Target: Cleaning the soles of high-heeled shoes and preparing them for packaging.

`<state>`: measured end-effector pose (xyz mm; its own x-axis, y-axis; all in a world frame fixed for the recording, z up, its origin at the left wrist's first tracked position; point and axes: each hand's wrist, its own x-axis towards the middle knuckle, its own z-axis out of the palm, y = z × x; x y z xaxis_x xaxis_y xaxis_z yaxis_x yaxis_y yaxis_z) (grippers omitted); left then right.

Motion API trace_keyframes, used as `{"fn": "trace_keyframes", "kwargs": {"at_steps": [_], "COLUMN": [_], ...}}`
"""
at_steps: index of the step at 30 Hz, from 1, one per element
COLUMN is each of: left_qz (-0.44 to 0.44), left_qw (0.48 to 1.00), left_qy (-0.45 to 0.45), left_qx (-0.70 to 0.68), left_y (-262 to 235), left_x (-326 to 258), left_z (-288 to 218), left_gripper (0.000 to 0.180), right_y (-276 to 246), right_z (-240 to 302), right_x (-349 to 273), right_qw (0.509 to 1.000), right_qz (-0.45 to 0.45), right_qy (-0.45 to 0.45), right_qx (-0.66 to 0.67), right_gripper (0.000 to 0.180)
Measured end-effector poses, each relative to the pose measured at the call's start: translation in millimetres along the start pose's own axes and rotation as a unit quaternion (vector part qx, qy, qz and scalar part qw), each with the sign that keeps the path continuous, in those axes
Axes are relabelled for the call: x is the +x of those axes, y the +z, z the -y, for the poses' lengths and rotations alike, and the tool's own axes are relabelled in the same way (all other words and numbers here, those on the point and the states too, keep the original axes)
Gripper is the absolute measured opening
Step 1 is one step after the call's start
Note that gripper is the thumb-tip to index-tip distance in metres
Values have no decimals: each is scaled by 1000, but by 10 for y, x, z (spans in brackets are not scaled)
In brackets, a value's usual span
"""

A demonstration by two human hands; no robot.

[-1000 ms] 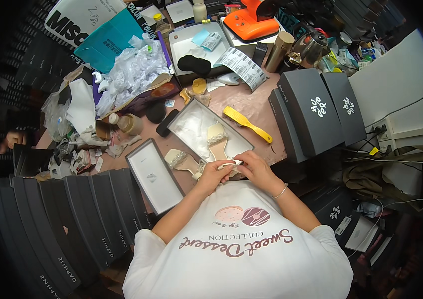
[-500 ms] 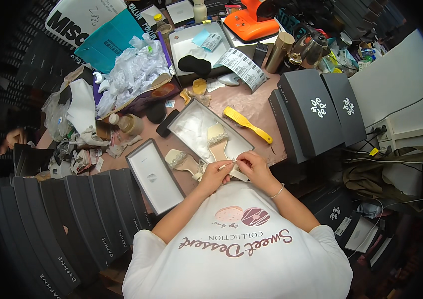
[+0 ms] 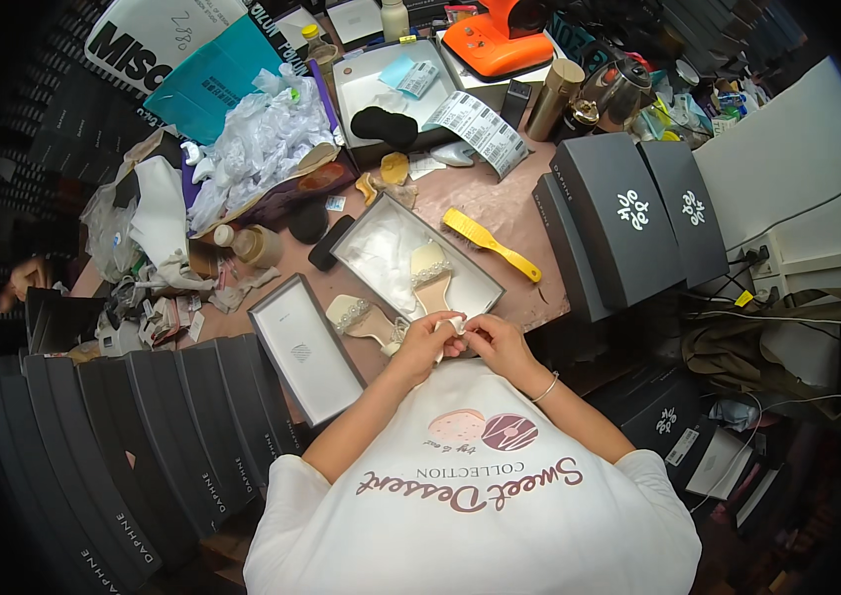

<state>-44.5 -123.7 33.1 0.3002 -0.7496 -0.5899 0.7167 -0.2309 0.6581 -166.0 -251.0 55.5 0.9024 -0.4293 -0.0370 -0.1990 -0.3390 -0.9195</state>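
Observation:
Close together at the table's near edge, my left hand [image 3: 427,342] and my right hand [image 3: 502,345] pinch a small cream strap [image 3: 456,325] between the fingertips. It appears to belong to a cream sandal [image 3: 431,270] with a beaded band, whose toe points away from me over an open shoe box [image 3: 371,236]. The sandal's heel end is hidden behind my hands. A matching sandal [image 3: 361,319] lies just left, its toe on the table beside the box. White tissue paper [image 3: 381,260] fills the box's left part. A grey-rimmed box lid [image 3: 303,347] rests left of the sandals.
A yellow brush [image 3: 492,244] lies right of the box, near dark shoe boxes [image 3: 614,218]. Crumpled white paper [image 3: 257,149] fills a container at back left. A label strip [image 3: 483,129] drapes from a tray. More dark boxes [image 3: 158,426] stand in a row at left.
My hands have drawn slightly closer together, and the right has shifted a little left and nearer. The strap is now bunched at my fingertips. The sandals and box stay nearly where they were.

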Motion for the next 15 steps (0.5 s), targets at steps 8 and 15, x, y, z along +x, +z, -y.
{"fn": "trace_keyframes", "kwargs": {"at_steps": [8, 15], "left_qz": [25, 13], "left_qw": [997, 999], "left_qy": [-1, 23], "left_qx": [-67, 44], "left_y": [20, -6], "left_x": [-61, -51], "left_z": [-29, -2], "left_gripper": [47, 47], "right_y": [24, -80], "right_z": [-59, -60], "right_x": [10, 60], "right_qw": [999, 998], "right_qz": [-24, -5], "right_qy": [-35, 7], "right_qx": [-20, 63], "right_gripper": [12, 28]}}
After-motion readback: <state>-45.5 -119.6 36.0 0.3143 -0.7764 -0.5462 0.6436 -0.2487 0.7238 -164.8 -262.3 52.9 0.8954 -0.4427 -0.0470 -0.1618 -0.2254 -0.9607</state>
